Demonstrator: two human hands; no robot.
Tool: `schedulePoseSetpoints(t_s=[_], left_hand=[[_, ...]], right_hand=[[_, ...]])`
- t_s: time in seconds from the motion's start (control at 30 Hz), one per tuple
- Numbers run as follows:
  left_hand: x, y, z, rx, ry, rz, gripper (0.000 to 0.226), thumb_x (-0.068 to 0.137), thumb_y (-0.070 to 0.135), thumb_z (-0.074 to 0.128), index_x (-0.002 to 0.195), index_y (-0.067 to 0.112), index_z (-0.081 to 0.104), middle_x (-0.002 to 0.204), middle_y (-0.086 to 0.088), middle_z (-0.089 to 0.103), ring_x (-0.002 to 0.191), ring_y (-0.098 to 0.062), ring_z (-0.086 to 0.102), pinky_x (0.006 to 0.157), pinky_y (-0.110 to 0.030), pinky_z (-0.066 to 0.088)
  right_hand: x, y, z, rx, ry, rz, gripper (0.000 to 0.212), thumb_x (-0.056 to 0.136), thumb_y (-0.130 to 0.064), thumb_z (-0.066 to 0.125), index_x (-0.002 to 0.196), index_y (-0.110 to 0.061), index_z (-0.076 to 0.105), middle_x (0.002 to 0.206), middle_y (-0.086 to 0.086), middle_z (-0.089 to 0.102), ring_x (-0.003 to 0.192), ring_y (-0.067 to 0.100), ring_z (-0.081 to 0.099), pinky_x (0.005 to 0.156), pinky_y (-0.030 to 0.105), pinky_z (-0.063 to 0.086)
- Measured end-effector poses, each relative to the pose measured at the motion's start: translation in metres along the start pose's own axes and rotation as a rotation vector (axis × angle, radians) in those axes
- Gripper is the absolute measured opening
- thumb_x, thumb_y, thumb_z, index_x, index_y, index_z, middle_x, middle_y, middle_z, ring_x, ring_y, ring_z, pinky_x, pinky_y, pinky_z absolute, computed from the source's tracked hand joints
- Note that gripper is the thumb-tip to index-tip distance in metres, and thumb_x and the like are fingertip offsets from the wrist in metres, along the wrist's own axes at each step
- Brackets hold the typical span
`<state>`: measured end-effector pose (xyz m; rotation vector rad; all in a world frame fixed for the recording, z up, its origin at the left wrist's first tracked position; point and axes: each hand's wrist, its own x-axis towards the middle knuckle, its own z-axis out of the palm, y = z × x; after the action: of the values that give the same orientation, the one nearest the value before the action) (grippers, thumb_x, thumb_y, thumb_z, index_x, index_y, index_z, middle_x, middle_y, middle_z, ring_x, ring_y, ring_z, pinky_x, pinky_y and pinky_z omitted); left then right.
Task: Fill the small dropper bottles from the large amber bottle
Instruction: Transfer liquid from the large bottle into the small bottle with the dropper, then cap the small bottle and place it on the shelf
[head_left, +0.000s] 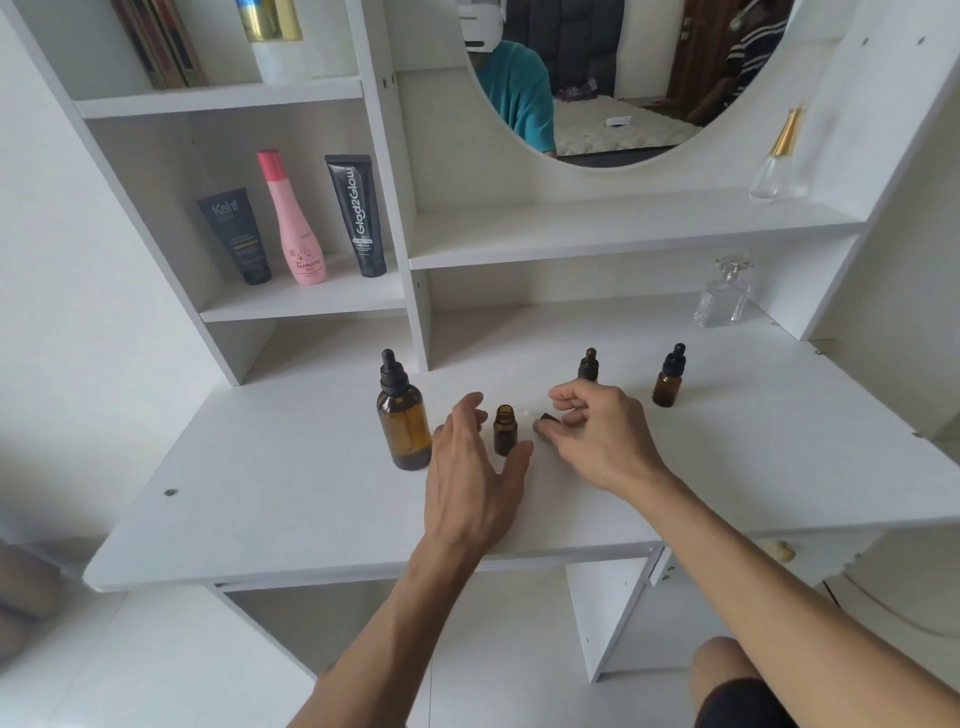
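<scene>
The large amber bottle (403, 422) stands on the white desk (291, 499) with its black dropper cap on. Just right of it a small amber bottle (505, 432) stands uncapped. My left hand (475, 483) hovers between the two with fingers straight, thumb beside the small bottle, holding nothing. My right hand (597, 439) has curled fingers that pinch the small black dropper cap (548, 418) low over the desk, its clear pipette pointing left. Two more capped small dropper bottles stand behind: one (588, 364) partly hidden by my right hand, the other (669, 378) further right.
A clear perfume bottle (723, 299) stands at the desk's back right, another (777, 161) on the shelf above. The left shelf holds two dark tubes (236, 234) and a pink bottle (298, 221). A round mirror (613, 78) hangs behind.
</scene>
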<state>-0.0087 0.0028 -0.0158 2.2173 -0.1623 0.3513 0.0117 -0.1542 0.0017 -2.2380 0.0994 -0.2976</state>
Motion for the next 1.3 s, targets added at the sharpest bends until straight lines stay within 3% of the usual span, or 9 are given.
schedulePoseSetpoints(t_s=[0.23,0.43,0.57,0.87,1.07,1.3], left_hand=[[0.01,-0.005,0.005,0.074,-0.016,-0.01,0.048,0.087,0.034,0.069,0.129,0.017,0.053,0.112,0.0,0.066,0.107,-0.022,0.055,0.089,-0.035,0.045],[0.011,-0.007,0.006,0.053,0.002,0.022,0.029,0.089,0.029,0.069,0.114,0.02,0.058,0.1,0.004,0.067,0.099,-0.021,0.056,0.083,-0.037,0.047],[0.01,-0.007,0.006,0.054,-0.003,0.026,0.023,0.09,0.028,0.067,0.109,0.018,0.058,0.098,0.003,0.067,0.098,-0.021,0.054,0.081,-0.041,0.047],[0.011,-0.006,0.005,0.047,0.007,0.039,0.021,0.089,0.026,0.068,0.107,0.016,0.061,0.097,0.002,0.067,0.096,-0.023,0.053,0.081,-0.041,0.046],[0.01,-0.005,0.004,0.053,-0.001,0.028,0.025,0.089,0.026,0.068,0.111,0.016,0.061,0.099,0.0,0.067,0.097,-0.023,0.053,0.082,-0.041,0.046],[0.011,-0.008,0.006,0.07,-0.004,0.04,0.023,0.089,0.026,0.067,0.109,0.016,0.061,0.097,0.0,0.066,0.096,-0.023,0.052,0.08,-0.041,0.046]], right_hand=[[-0.001,0.009,0.01,-0.039,0.004,-0.055,0.035,0.079,-0.021,0.083,0.112,-0.014,0.073,0.106,0.001,0.076,0.094,0.011,0.069,0.086,0.012,0.046],[0.001,0.003,0.004,0.038,0.046,-0.058,0.022,0.082,-0.016,0.079,0.103,-0.017,0.072,0.094,-0.001,0.074,0.084,0.01,0.068,0.084,0.022,0.055],[0.003,-0.019,-0.016,0.15,0.062,-0.126,0.018,0.081,-0.013,0.08,0.093,-0.022,0.071,0.084,-0.01,0.072,0.08,0.011,0.069,0.078,0.02,0.056],[0.007,-0.059,-0.047,-0.092,-0.161,-0.285,0.01,0.088,-0.02,0.073,0.098,-0.021,0.076,0.082,-0.01,0.071,0.063,-0.011,0.058,0.064,0.0,0.04],[0.011,-0.059,-0.037,-0.187,-0.209,-0.284,0.015,0.088,-0.023,0.073,0.103,-0.024,0.075,0.09,-0.006,0.073,0.071,-0.003,0.062,0.066,0.003,0.043],[0.013,-0.061,-0.022,-0.114,-0.232,-0.267,0.028,0.081,-0.016,0.079,0.107,-0.026,0.073,0.09,-0.01,0.071,0.08,0.008,0.066,0.076,0.019,0.052]])
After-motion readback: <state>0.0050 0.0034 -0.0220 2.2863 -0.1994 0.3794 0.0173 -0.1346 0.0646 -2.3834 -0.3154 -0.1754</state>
